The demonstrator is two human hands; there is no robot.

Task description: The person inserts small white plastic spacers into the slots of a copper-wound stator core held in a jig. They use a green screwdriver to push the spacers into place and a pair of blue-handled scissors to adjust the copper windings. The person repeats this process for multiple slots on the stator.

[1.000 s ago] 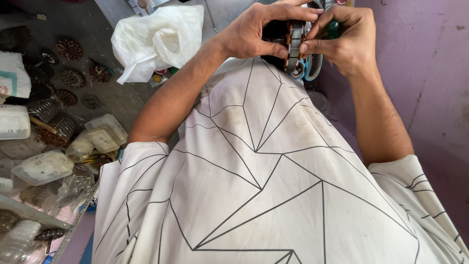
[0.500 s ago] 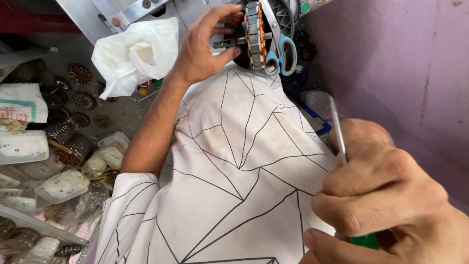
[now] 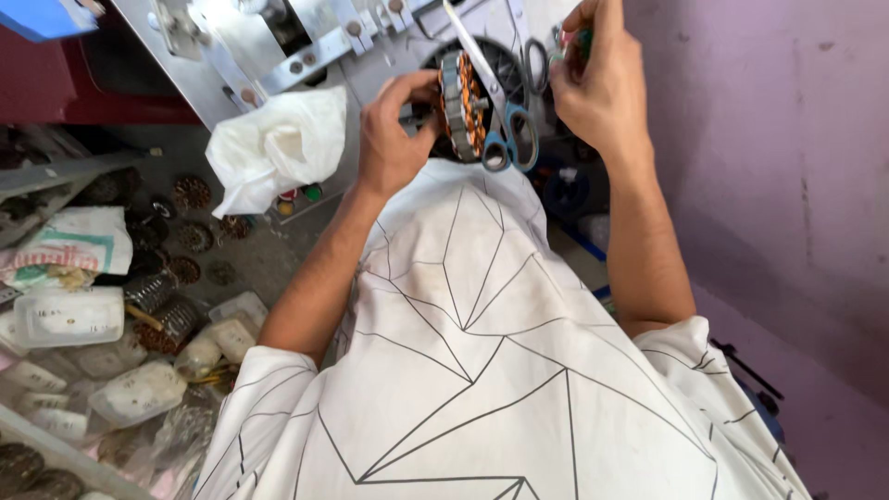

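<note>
My left hand (image 3: 394, 130) grips a round motor stator (image 3: 460, 104) with copper-coloured windings, held on edge in front of my chest. Scissors with blue-grey handles (image 3: 505, 139) lie against the stator, blade pointing up and away. My right hand (image 3: 602, 79) is raised at the upper right, fingers pinched around a small green and red object (image 3: 579, 42) that is mostly hidden. My white shirt with black lines (image 3: 482, 370) fills the lower half of the view.
A grey metal machine with bolts (image 3: 278, 46) stands ahead. A crumpled white plastic bag (image 3: 278, 148) lies left of my left arm. Several stator cores (image 3: 190, 194) and plastic containers (image 3: 69, 315) crowd the left. A purple wall (image 3: 769, 185) is on the right.
My right hand has gone from near the camera back up to the stator's right side. My left hand keeps holding the stator. The view has shifted slightly.
</note>
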